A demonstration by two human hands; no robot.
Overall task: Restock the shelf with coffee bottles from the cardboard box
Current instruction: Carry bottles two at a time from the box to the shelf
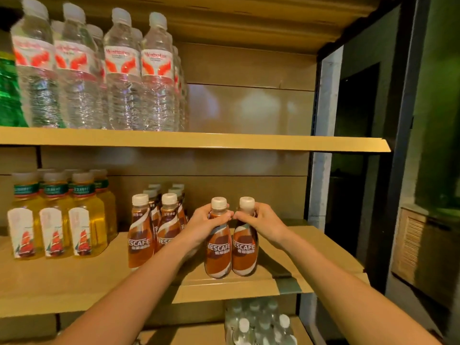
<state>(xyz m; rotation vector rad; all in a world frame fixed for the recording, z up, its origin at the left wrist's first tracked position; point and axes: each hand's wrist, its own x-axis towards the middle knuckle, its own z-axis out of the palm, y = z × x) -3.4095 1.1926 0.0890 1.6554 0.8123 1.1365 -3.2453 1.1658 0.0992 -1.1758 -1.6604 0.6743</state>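
**Two coffee bottles held upright on the middle shelf**

Item 1. Left coffee bottle [218, 247]: brown, white cap, label reading "NESCAFE". Stands upright just below the centre of the frame, near the front edge of the middle shelf [311, 245]. The left hand [205, 224] is wrapped around its neck and shoulder, fingers closed on the bottle below the cap.

Item 2. Right coffee bottle [245, 245]: same type, upright, touching or just beside item 1 on its right. The right hand [262, 221] is clamped on its neck from the right side, fingers curled round under the cap. The fingertips of the two hands nearly meet between the bottles. Both forearms reach in from the lower edge of the frame.

Item 3. Stocked coffee bottles [140, 232]: a group of the same product, left of the held pair, in two columns running back toward the rear panel. The left forearm passes in front of the nearest ones.

Item 4. Yellow drink bottles [53, 220]: at the left of the same shelf, green neck bands, white labels with a red ship, several rows deep.

Item 5. Water bottles [122, 70]: clear, red-and-white labels, on the upper shelf [273, 143] in the upper left of the frame. A green bottle [8, 90] shows at the far left edge.

Item 6. Small clear bottles [258, 322]: white caps, bottom centre of the frame, on the level beneath.
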